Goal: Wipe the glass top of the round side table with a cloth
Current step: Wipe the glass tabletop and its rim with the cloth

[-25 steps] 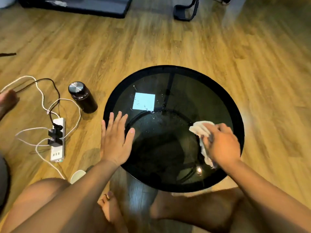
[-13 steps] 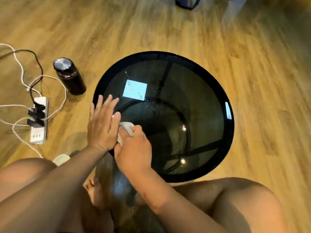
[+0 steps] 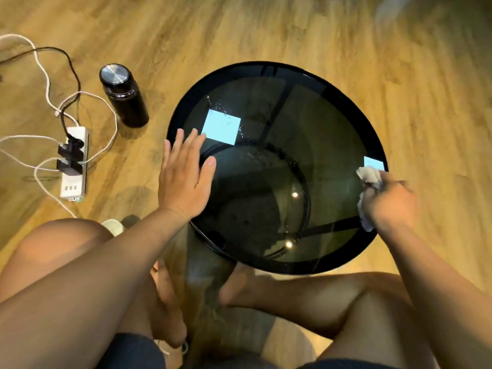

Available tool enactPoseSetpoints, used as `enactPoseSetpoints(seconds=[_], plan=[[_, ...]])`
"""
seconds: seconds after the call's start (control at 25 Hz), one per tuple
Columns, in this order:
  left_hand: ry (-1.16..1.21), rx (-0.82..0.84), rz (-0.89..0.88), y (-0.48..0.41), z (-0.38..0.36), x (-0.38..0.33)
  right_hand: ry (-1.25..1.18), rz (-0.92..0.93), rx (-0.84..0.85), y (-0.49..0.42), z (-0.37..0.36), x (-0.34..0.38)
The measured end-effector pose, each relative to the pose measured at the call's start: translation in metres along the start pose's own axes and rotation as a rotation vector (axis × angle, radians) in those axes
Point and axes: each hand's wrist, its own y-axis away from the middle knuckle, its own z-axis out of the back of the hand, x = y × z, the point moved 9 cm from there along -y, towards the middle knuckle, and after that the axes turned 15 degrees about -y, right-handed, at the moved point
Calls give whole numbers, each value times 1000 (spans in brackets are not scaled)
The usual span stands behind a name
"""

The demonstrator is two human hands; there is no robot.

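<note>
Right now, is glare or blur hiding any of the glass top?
Head view: bright square glare on the glass top beyond the left hand; a smaller patch by the cloth; right hand motion-blurred; left hand sharp.

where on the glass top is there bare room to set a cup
Bare: middle and far half of the glass top, between the left hand flat on its left edge and the right hand gripping the cloth at its right edge. Crowded: floor by bottle, power strip.
</note>
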Motion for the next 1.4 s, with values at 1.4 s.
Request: enactPoseSetpoints(seconds=[1.4], plan=[[371, -32, 197, -7, 7, 26, -101, 656, 385, 176, -67, 132]])
